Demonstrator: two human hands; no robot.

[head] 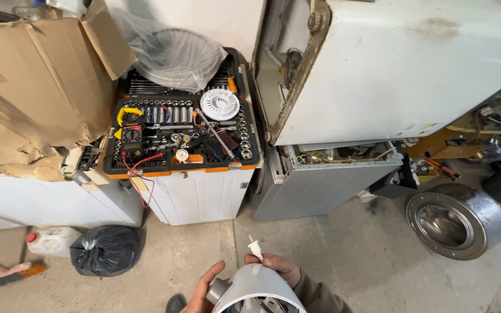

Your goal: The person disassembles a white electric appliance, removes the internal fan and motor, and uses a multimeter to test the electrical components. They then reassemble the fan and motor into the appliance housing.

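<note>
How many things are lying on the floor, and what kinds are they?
Shiny metal washer drum: 1
Black rubbish bag: 1
White plastic jug with red cap: 1
Hand brush: 1
Total: 4
The white round part is not counted: the left hand and right hand hold it.

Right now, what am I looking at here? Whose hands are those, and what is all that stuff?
This is one picture from a camera worn on a person's head, looking down. No robot: the left hand and right hand at the bottom are that person's own. Together they hold a white rounded plastic part; a small white connector sticks up by the right fingers. Ahead, an open socket tool case rests on a white appliance, with a white round disc on it. A steel washer drum lies on the concrete floor.
</note>
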